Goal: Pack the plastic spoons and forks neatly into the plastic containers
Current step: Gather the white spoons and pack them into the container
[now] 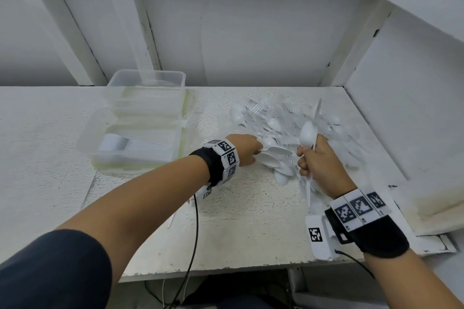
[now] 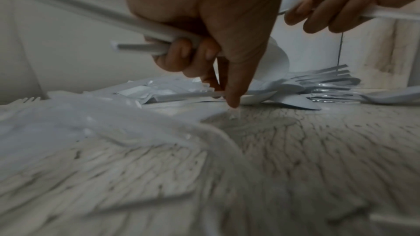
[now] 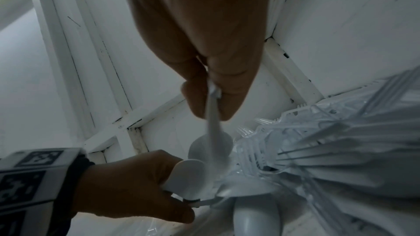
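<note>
A loose pile of white and clear plastic spoons and forks (image 1: 281, 120) lies on the table's right half. My left hand (image 1: 252, 150) is at the pile's near left edge. Its curled fingers (image 2: 179, 51) grip a few white spoons (image 2: 136, 24) while thumb and forefinger pinch another handle against the table. My right hand (image 1: 313, 158) grips one white spoon (image 1: 307, 135) by its handle, bowl up, just right of the left hand. The right wrist view shows that spoon (image 3: 212, 143) above the left hand (image 3: 136, 186). An open clear container (image 1: 140, 158) holds a neat row of cutlery.
A second clear container (image 1: 147, 83) stands behind the first, by the white back wall. A white side wall (image 1: 401, 83) shuts in the table on the right. Wrist cables (image 1: 194, 228) hang over the front edge. Bare tabletop (image 1: 238, 221) shows in front of the pile.
</note>
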`<action>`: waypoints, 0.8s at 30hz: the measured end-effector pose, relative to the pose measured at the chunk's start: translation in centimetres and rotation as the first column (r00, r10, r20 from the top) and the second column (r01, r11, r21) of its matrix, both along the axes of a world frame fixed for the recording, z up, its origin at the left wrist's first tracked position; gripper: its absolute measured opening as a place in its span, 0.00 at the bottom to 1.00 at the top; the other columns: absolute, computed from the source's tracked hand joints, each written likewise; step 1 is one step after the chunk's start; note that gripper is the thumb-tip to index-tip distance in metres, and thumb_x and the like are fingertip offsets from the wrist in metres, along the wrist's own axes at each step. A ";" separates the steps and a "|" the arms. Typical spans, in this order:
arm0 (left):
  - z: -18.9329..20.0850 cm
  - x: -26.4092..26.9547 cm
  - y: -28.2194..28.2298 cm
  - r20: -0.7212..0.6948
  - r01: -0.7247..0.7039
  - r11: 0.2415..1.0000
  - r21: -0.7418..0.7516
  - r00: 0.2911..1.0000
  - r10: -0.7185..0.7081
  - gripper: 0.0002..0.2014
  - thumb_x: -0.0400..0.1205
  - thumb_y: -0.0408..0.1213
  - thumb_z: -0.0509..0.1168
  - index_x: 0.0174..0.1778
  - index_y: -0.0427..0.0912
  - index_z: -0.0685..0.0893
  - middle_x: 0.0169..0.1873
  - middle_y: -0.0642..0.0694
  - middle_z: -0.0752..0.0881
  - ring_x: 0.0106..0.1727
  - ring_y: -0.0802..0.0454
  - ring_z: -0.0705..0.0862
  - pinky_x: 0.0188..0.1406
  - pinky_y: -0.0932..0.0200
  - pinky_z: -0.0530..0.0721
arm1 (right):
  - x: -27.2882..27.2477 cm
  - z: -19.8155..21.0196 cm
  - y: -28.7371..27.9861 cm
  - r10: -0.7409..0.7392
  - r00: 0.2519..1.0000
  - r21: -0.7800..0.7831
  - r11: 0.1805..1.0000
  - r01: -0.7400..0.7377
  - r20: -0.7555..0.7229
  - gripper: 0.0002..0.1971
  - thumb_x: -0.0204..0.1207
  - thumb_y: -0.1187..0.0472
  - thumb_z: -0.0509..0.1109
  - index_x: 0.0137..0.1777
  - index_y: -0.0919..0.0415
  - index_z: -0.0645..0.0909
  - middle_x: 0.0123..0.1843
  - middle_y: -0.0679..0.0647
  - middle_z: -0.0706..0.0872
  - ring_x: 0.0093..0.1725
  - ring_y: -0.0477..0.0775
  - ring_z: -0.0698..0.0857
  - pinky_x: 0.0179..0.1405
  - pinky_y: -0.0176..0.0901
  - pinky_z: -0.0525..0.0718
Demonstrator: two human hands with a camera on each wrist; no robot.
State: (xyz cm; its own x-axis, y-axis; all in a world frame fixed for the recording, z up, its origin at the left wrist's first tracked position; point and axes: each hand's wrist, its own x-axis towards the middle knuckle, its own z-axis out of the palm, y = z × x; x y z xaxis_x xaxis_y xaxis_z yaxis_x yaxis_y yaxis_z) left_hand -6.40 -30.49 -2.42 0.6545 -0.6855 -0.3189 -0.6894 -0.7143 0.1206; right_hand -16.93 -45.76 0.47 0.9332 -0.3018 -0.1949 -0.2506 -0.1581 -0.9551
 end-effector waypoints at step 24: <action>4.2 -0.8 10.3 -0.617 -0.726 0.533 -0.434 0.671 0.412 0.03 0.81 0.37 0.64 0.43 0.42 0.80 0.30 0.53 0.87 0.18 0.59 0.68 0.17 0.67 0.65 | 3.2 -3.8 2.8 0.257 0.864 -0.800 0.334 -0.499 -0.432 0.16 0.77 0.61 0.63 0.27 0.55 0.68 0.30 0.49 0.72 0.34 0.53 0.77 0.34 0.41 0.72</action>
State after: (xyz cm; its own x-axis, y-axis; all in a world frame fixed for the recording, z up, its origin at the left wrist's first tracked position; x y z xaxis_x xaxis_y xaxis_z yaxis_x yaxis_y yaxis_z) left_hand -7.21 -20.15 1.77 0.8894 -0.3311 -0.3151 0.0744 -0.5753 0.8145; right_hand -13.75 -42.97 -3.30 0.9692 -0.0375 -0.2435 -0.0790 -0.9834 -0.1632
